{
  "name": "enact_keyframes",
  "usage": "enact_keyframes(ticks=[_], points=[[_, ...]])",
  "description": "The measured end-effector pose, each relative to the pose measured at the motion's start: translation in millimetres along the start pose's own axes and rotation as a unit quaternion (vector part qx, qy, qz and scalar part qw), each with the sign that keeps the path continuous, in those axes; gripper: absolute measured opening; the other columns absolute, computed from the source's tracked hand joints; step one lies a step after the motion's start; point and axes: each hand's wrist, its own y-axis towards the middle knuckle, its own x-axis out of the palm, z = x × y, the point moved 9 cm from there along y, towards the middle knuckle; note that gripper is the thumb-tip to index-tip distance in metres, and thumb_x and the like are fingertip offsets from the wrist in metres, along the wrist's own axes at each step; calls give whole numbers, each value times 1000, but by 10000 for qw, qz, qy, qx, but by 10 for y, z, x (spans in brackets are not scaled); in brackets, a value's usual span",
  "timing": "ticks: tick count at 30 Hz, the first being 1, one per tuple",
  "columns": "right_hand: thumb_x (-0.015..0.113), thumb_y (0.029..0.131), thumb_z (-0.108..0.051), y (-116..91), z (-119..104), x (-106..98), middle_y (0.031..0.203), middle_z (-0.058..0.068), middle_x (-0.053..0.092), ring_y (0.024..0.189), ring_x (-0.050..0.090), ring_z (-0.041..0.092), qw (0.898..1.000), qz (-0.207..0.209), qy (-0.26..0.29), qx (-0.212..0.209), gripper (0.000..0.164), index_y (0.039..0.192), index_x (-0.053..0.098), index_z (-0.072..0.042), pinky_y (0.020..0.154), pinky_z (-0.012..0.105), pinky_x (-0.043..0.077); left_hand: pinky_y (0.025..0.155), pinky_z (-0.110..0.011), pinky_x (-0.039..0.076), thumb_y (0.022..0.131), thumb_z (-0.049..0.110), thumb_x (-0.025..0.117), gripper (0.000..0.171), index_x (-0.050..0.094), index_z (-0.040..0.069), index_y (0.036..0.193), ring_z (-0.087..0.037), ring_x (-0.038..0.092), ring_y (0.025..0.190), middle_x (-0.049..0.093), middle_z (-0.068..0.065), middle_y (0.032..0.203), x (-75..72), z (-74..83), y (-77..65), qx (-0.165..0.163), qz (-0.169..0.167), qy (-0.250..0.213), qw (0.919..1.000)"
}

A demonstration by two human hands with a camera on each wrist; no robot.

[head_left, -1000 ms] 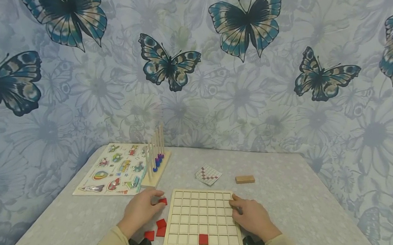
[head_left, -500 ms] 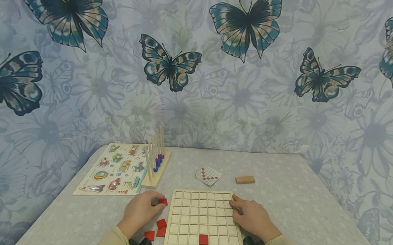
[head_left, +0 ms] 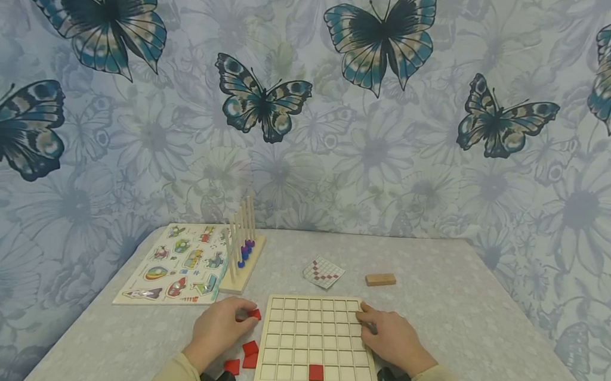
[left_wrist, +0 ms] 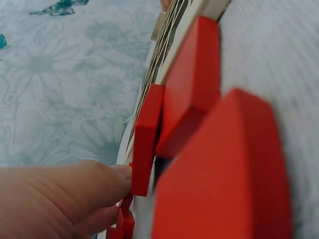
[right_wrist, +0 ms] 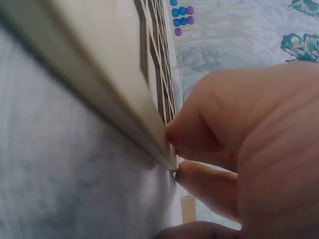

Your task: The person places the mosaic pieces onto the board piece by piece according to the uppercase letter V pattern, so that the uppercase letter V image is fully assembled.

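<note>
Our left hand (head_left: 222, 325) curls thumb and fingers round 1 red tile (head_left: 256, 314) — our right hand (head_left: 392, 339) pinches the edge of the grid board (head_left: 316, 342), flat between both hands.

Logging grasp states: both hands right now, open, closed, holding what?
Left hand: closed round a red tile; firmness unclear.
Right hand: closed, holding the grid board by its edge.

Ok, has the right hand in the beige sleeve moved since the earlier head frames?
No, none visible: the right hand stays at the same upper-right corner of the cream wooden grid board.
</note>
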Motion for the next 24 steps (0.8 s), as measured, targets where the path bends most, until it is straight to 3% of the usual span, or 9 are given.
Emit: enact_keyframes(ticks=[3,9,24], points=[[67,93,-16,3,1,3,147,6,60,64,50,8,10000,13,-19,-16,37,130,72,-13,60,27,43,64,-33,52,82,35,87,29,79,29,109,-7,68,85,75,11,107,-5,1,-5,4,-21,116,9999],[65,94,-16,5,8,11,148,7,59,46,27,9,9999,4,143,-29,38,131,71,-11,44,27,31,60,-32,50,83,31,86,24,80,30,107,-7,67,82,75,11,105,-13,9,-27,-9,-151,81,9999],[65,95,-15,2,4,0,147,8,59,43,24,9,9998,39,150,-104,37,131,71,-11,44,26,32,58,-30,51,85,39,83,18,80,37,103,-4,69,79,74,12,114,-96,140,-78,89,248,-168,9995]])
